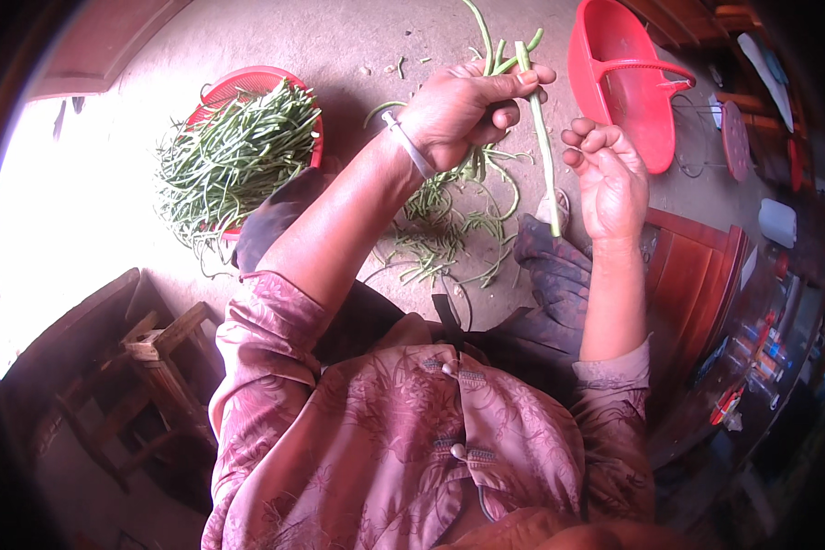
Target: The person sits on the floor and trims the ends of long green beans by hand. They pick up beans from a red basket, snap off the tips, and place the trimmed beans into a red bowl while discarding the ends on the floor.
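Note:
My left hand (478,103), with a pale bracelet at the wrist, pinches several green yard-long beans. One thick bean length (544,161) hangs straight down from its thumb and fingers. Other thin bean ends (500,58) stick up above the knuckles. To the right of the hanging length is my right hand (608,175), palm up, fingers loosely curled and nothing seen in them. Below my hands, a heap of beans (430,237), cut pieces and long strands, lies on the floor between my feet.
A red plastic colander (316,141) at left is piled with bean pieces (240,161). At upper right lies a red plastic basket (636,103) with a handle. Wooden furniture (694,268) stands close on the right, a wooden stool (165,344) at lower left. Bean scraps dot the concrete floor (357,34).

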The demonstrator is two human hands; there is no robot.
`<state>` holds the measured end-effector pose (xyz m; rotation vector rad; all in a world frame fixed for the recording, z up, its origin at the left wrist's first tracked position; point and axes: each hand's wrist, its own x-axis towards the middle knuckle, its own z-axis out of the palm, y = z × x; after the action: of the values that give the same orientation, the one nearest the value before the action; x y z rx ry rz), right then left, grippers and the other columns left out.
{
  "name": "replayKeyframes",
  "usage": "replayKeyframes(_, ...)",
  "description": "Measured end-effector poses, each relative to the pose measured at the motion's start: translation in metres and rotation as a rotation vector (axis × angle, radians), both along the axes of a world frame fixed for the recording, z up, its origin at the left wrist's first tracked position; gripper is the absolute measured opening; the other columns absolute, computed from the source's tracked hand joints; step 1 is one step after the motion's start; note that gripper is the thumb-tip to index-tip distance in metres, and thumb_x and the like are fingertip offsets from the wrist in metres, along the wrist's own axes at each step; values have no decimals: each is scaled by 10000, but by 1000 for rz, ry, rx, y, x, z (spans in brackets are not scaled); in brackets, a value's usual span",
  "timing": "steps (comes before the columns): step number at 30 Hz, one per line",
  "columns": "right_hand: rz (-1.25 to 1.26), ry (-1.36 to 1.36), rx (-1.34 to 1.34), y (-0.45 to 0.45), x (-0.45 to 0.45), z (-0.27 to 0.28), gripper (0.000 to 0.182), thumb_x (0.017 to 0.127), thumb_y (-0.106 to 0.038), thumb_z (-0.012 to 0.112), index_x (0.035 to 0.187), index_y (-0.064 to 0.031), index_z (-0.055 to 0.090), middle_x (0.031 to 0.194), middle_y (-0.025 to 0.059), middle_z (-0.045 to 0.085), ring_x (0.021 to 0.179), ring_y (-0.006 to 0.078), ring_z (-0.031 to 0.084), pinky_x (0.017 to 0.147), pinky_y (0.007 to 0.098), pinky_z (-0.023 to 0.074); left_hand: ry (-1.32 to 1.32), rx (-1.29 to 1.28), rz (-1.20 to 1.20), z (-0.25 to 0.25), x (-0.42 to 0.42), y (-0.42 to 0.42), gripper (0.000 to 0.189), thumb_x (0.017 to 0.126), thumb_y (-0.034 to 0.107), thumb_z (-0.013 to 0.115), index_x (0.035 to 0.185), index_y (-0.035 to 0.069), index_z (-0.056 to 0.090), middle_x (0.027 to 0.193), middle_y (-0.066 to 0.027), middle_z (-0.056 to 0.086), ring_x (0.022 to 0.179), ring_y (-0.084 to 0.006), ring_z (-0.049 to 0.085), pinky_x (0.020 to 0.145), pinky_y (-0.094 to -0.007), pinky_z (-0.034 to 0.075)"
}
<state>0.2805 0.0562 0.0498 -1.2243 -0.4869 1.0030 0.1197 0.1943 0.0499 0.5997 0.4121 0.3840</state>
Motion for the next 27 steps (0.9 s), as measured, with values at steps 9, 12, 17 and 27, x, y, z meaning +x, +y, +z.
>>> replayKeyframes(9, -2, -11, 41, 9, -8, 8, 113, 891, -99, 562, 945, -25, 629, 1095, 99, 602, 950, 188, 592, 793, 312, 471, -62, 80, -68, -5, 1, -3, 114, 850, 94, 638, 949, 43, 614, 849, -50, 638, 512, -6, 442, 394, -130, 283)
replayKeyframes(12, -1, -46, 42, 11, -16, 12, 178, 909, -153, 577, 1021, -20, 615, 1089, 91, 612, 962, 181, 592, 792, 307, 471, -19, 45, -47, 2, 0, -6, 77, 835, 49, 640, 903, 19, 621, 744, -22, 630, 501, -24, 467, 396, -143, 287)
replayKeyframes(17, 50, -4, 136, 15, -22, 17, 185, 905, -118, 578, 1045, 0, 603, 987, 87, 642, 893, 174, 613, 780, 296, 481, 101, 140, -113, -2, 2, -12, 150, 834, 131, 674, 953, 51, 633, 790, -11, 651, 489, -3, 417, 396, -145, 264)
replayKeyframes(27, -33, -72, 91, 16, -17, 10, 159, 907, -144, 589, 976, -1, 593, 831, 57, 620, 717, 124, 602, 621, 239, 491, 203, 120, -209, -1, -3, -23, 197, 910, 258, 587, 944, 74, 648, 771, -17, 668, 455, -13, 435, 376, -160, 242)
